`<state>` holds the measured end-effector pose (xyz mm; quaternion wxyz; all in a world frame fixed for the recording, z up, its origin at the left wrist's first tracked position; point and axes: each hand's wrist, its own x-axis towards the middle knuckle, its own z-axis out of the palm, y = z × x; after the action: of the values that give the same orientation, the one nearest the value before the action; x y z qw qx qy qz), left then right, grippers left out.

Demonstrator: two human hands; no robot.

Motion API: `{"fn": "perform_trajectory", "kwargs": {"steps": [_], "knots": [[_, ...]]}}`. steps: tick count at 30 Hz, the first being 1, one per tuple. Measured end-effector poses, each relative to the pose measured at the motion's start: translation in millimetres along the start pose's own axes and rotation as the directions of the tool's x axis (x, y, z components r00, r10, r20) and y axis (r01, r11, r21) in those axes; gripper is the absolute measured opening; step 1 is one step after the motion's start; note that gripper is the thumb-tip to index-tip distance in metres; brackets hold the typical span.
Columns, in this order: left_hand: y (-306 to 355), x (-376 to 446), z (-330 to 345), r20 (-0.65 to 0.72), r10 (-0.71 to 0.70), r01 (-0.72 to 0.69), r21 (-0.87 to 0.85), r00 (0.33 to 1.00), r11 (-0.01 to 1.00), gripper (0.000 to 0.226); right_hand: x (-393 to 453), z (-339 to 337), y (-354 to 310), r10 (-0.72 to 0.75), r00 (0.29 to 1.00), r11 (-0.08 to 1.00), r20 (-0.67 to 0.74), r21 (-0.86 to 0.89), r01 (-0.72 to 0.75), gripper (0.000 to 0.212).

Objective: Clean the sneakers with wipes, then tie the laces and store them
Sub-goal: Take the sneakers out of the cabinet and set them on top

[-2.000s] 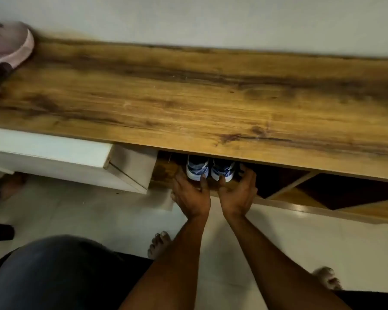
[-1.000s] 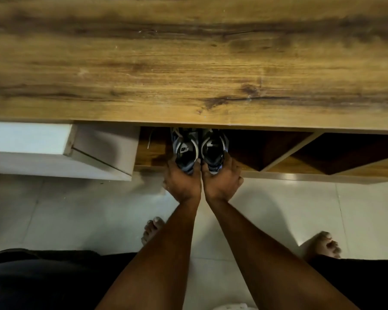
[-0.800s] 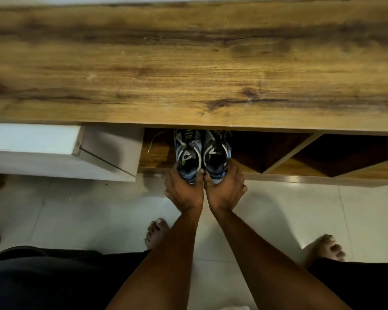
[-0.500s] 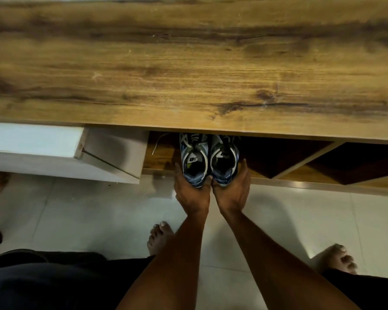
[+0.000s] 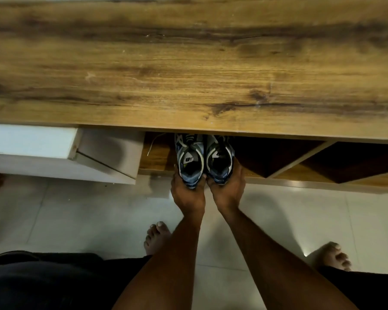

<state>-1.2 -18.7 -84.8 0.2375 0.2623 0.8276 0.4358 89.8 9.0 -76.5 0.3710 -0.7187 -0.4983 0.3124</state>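
We judged the main risk to be a snag at the shelf mouth. The 2 sneakers (image 5: 203,158) sat side by side, touching, with their toes tucked under the front edge of the wooden top (image 5: 188,63) and their heels at or just past the front edge of the shelf board (image 5: 157,159). If we tipped the heels up, the tongues could catch on the underside of the top. A loose white lace (image 5: 154,144) trailed on the shelf board just left of the left shoe; it could drag or catch, and it made us doubt that the tying was sound, though the knots themselves were hidden under the top. The open white door (image 5: 108,157) stood near the left arm, so a sideways swing could knock it. We could not tell from this view alone whether the pair was going in or coming out.

Our left hand (image 5: 187,193) cupped the heel of the left shoe, fingers curled round it. Our right hand (image 5: 227,189) gripped the heel of the right shoe likewise, its fingers wrapped along the outer side. Both hands were grasping, neither released.
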Motion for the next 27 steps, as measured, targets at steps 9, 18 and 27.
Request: {"fn": "perform_trajectory", "kwargs": {"steps": [9, 18, 27], "knots": [[36.4, -32.6, -28.4, -0.010, -0.054, 0.055, 0.133, 0.998, 0.990, 0.074, -21.9, -34.2, -26.5, 0.011, 0.999, 0.999, 0.035, -0.054, -0.009, 0.090], [84.6, -53.1, -55.8, -0.004, -0.019, 0.019, 0.160, 1.000, 0.987, 0.064, -45.0, -77.6, -67.6, 0.063, 0.998, 0.983, 0.017, -0.175, -0.059, 0.076], [120.1, -89.8, -90.1, 0.000, -0.041, 0.040, 0.201, 0.999, 0.979, 0.060, -64.0, -132.6, -109.2, 0.078, 0.996, 0.925, 0.035, -0.375, -0.059, 0.071]]}}
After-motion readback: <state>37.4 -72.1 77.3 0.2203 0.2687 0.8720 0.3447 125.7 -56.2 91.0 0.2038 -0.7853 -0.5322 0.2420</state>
